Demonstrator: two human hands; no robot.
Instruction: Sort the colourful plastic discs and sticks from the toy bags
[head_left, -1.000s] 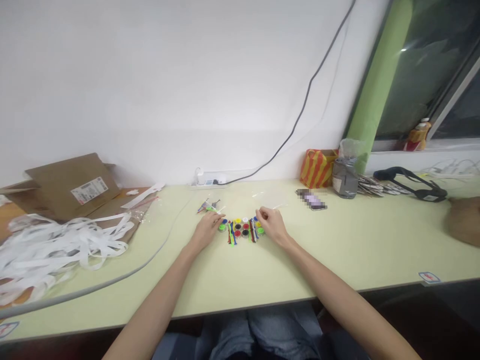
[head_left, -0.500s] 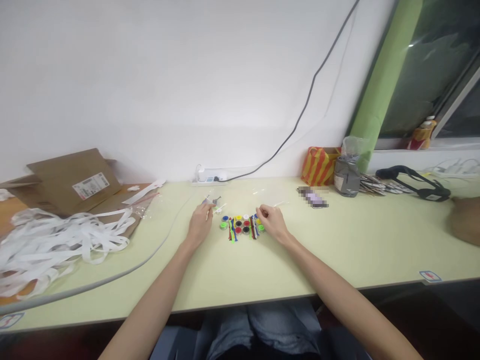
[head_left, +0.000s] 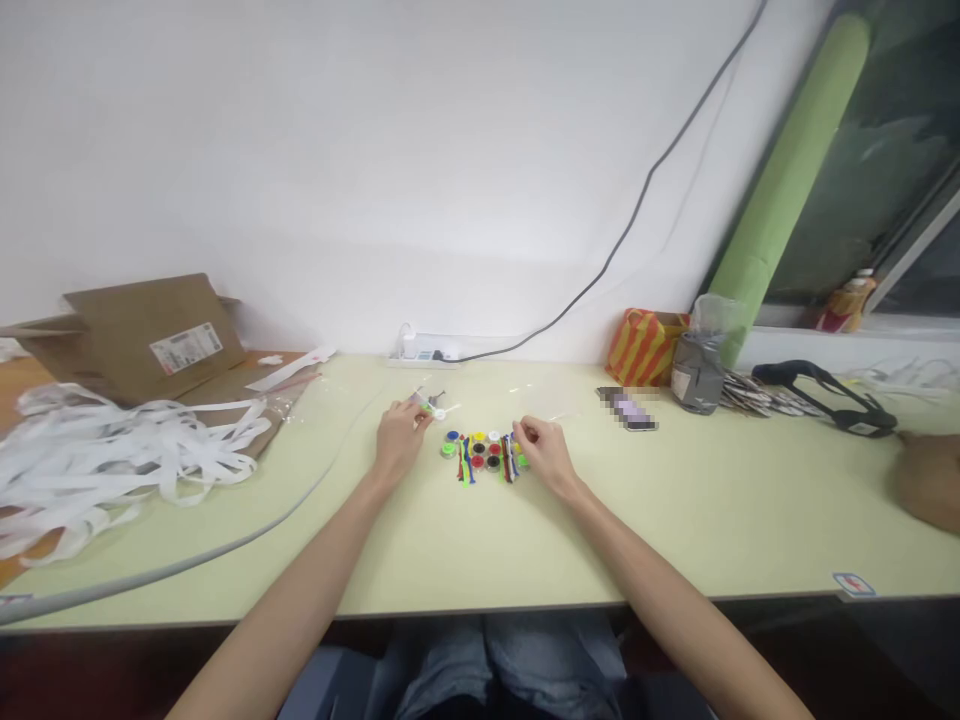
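Head view, looking down over a pale green table [head_left: 675, 530]. In the middle sits a cluster of small paint pots [head_left: 484, 452], coloured lids in rows, with thin coloured sticks lying among them. The left hand [head_left: 399, 442] rests on the table just left of the pots, fingers curled, its fingertips pinched on a small white and green piece [head_left: 435, 410] at the top left of the cluster; what exactly that piece is, I cannot tell. The right hand [head_left: 546, 452] lies at the right edge of the pots, fingers drawn together, thumb against forefinger, touching the nearest pots; whether it grips anything is too small to make out.

Off to the left, a heap of white paper strips [head_left: 112, 465] and flattened cardboard [head_left: 142, 335]. A grey cable [head_left: 210, 555] curves across the table. Against the wall, a white power strip [head_left: 427, 350]. To the right, a striped orange bag [head_left: 645, 345], a grey wrapped jar [head_left: 694, 370], a phone [head_left: 628, 408] and a black strap [head_left: 825, 390].
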